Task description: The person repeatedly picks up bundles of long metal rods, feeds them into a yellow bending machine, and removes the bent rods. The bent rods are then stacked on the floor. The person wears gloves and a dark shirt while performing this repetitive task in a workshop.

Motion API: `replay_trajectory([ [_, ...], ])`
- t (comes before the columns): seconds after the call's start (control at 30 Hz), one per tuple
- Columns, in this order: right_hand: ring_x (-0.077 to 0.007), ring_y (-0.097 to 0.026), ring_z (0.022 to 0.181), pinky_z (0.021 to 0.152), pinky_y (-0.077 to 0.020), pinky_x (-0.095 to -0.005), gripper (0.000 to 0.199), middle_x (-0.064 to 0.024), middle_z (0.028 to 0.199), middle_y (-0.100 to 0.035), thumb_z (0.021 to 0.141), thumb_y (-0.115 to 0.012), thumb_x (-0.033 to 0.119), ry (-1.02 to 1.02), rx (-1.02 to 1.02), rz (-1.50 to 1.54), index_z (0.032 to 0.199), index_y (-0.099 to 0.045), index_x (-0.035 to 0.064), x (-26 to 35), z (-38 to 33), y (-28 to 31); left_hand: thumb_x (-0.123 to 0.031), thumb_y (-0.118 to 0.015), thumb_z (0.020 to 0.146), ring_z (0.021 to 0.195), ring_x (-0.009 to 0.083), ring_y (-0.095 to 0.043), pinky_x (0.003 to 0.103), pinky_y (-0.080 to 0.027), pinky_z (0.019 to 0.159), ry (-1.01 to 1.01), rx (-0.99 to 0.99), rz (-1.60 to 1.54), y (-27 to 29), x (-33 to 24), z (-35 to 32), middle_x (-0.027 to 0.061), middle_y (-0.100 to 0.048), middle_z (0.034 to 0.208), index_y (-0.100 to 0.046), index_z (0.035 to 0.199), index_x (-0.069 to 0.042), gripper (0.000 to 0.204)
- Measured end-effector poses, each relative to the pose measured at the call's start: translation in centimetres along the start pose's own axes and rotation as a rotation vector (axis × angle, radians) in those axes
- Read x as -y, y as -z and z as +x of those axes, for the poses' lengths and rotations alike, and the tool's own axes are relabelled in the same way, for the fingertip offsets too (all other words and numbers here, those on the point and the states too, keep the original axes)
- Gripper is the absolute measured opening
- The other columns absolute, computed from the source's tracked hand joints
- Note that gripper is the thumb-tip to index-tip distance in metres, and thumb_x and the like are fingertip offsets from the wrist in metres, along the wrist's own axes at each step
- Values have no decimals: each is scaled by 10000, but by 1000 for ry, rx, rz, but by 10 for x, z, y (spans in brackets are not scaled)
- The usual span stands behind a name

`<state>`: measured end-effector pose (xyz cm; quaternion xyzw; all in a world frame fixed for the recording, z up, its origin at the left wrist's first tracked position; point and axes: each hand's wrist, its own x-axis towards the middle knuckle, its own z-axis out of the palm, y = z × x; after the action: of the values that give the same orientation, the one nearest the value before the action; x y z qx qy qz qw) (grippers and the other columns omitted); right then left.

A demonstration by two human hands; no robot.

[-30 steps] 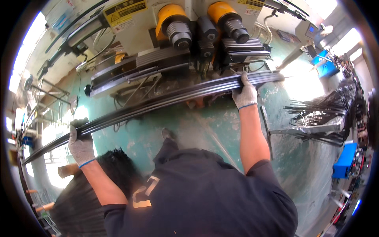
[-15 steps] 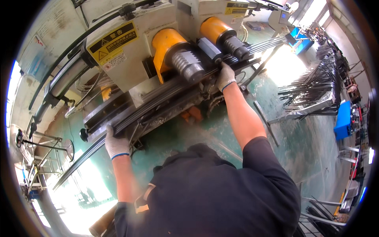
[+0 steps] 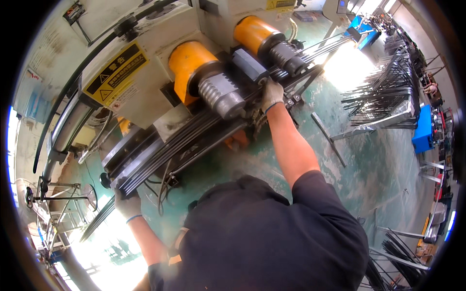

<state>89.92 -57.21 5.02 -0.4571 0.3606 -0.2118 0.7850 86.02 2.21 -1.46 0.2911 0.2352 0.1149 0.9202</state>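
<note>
A bundle of long, thin dark metal rods (image 3: 171, 148) lies slantwise along the front of a machine, running from lower left to upper right. My left hand (image 3: 127, 203), in a pale work glove with a blue cuff, is closed round the rods near their left stretch, its fingers partly hidden by them. Farther right, my gloved right hand (image 3: 273, 95) grips the rods just below a grey hexagonal block (image 3: 250, 64). Its fingertips are partly out of sight. Two grooved steel rollers, one nearer (image 3: 221, 94) and one farther (image 3: 287, 57), stick out of orange housings above the rods.
The pale machine body (image 3: 145, 92) carries a yellow and black warning label (image 3: 115, 72). Many dark bent rods (image 3: 383, 97) are piled on a stand at the right, near a blue box (image 3: 423, 128). A loose metal bar (image 3: 328, 139) stands out against the green floor.
My left hand has shifted down and left along the rods, and more of its fingers are now under them. My right hand stays by the hexagonal block. The whole view has tilted slightly.
</note>
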Motion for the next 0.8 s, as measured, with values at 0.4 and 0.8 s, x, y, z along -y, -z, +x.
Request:
replay_trajectory([
  [0.4, -260, -719, 845, 712, -543, -377, 389, -130, 929, -718, 1022, -575, 358, -58, -54, 45, 1086, -698, -5, 2, 8, -3, -202, -590, 1035, 1197, 329, -640, 505, -482, 1114, 94, -44, 50, -60, 52, -19, 154, -711, 1205, -673, 1174, -4, 256],
  [0.8, -180, -564, 783, 746, -506, -353, 665, -86, 899, -694, 1020, -576, 577, 255, -76, 5, 1087, -703, -72, -40, -3, 39, -217, -491, 1097, 1253, 310, -589, 472, -452, 1130, -84, 74, 102, -48, 55, -17, 179, -642, 1304, -606, 1295, 59, 358],
])
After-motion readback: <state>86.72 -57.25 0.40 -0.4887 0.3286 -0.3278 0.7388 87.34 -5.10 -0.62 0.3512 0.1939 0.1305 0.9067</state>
